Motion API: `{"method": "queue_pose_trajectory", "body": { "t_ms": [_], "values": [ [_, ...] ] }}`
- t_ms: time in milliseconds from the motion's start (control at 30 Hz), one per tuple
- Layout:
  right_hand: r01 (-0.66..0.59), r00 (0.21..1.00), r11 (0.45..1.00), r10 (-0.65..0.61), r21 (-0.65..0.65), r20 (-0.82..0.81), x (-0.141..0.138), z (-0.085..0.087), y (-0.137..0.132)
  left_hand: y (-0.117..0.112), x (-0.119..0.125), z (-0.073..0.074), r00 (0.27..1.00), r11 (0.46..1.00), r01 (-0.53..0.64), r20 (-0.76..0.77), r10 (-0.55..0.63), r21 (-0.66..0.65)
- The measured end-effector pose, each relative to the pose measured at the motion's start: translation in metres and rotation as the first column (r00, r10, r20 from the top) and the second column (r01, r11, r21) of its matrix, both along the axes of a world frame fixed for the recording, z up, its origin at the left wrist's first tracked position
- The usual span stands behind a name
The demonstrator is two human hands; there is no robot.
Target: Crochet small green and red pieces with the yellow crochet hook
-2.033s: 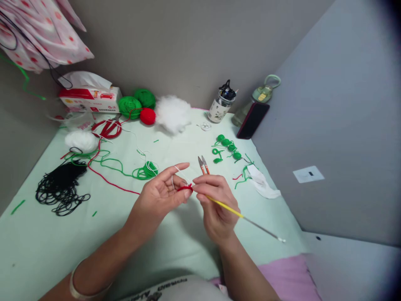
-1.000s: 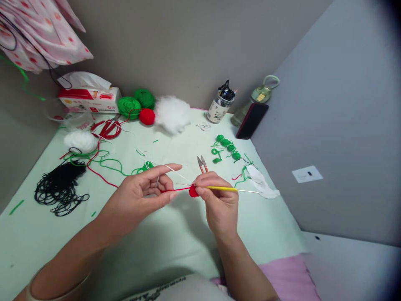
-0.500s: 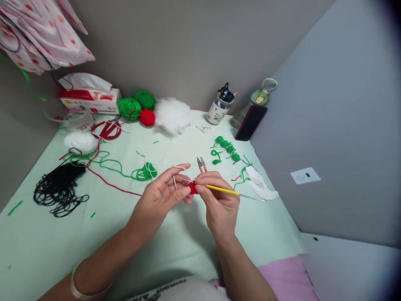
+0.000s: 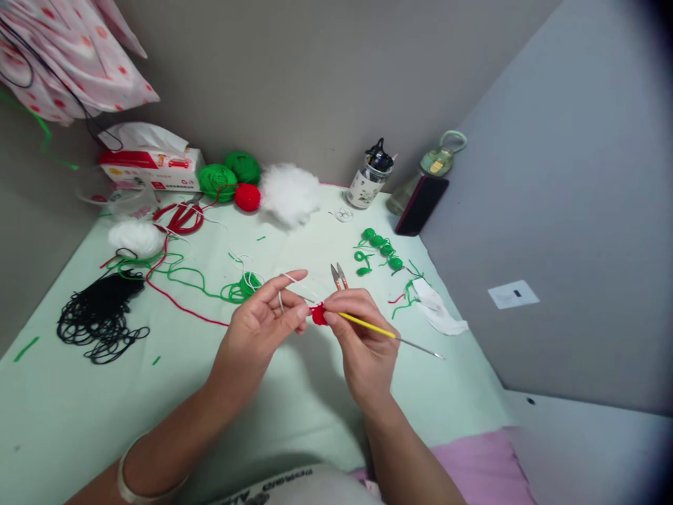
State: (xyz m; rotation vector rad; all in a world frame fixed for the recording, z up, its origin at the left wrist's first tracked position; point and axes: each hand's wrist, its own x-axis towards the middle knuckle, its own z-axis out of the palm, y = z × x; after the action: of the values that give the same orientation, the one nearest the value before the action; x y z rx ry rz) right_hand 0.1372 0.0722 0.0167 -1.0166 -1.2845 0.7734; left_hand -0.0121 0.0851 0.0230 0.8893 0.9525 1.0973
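My right hand (image 4: 362,337) is closed around a crochet hook with a yellow grip (image 4: 368,325), its bare metal end pointing right and down. At that hand's fingertips is a small red crochet piece (image 4: 319,315). White yarn (image 4: 302,283) runs from my left forefinger to the piece and also loops lower round the fingers. My left hand (image 4: 263,315) holds this yarn with bent fingers, its thumb tip close to the red piece's left edge; whether it touches cannot be made out. Just behind the hands lie small thread snips (image 4: 339,276), their handles hidden.
Left are black cord (image 4: 102,315), green yarn (image 4: 249,286), white yarn ball (image 4: 135,239) and red-handled pliers (image 4: 181,217). Behind stand a tissue pack (image 4: 152,168), a red ball (image 4: 247,198), stuffing (image 4: 289,193), a jar (image 4: 365,186) and a phone (image 4: 422,205). Green crocheted pieces (image 4: 386,250) lie right.
My left hand has shifted slightly left, its thumb drawn back from the red piece, showing more of it. The hook's rear end has tipped downward in my right hand.
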Motion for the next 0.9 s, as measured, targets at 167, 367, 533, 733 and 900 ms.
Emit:
{"method": "queue_pose_trajectory", "body": {
  "t_ms": [167,367,533,733,900],
  "values": [
    [0.016,0.999,1.000,-0.016,0.010,-0.050,-0.0009,0.0026,0.0012,0.0010,-0.0008,-0.0006,0.999,1.000,-0.016,-0.031,0.016,0.009],
    [0.006,1.000,1.000,-0.006,-0.014,-0.029,-0.0006,0.0040,0.0011,0.0024,-0.0013,-0.0038,0.997,0.999,-0.038,-0.062,0.040,0.037],
    [-0.016,0.998,0.999,0.014,-0.036,-0.066,0.0005,0.0010,0.0008,0.0034,-0.0028,-0.0045,0.999,0.999,-0.036,-0.016,0.036,0.034],
    [-0.083,0.974,0.993,0.062,-0.084,-0.218,0.0007,-0.0036,0.0031,0.0049,-0.0031,-0.0030,1.000,1.000,-0.022,0.009,0.022,-0.012],
    [-0.134,0.951,0.982,0.089,-0.136,-0.295,0.0025,-0.0052,0.0041,0.0026,-0.0056,-0.0005,1.000,1.000,-0.020,0.006,0.020,-0.012]
  ]
}}
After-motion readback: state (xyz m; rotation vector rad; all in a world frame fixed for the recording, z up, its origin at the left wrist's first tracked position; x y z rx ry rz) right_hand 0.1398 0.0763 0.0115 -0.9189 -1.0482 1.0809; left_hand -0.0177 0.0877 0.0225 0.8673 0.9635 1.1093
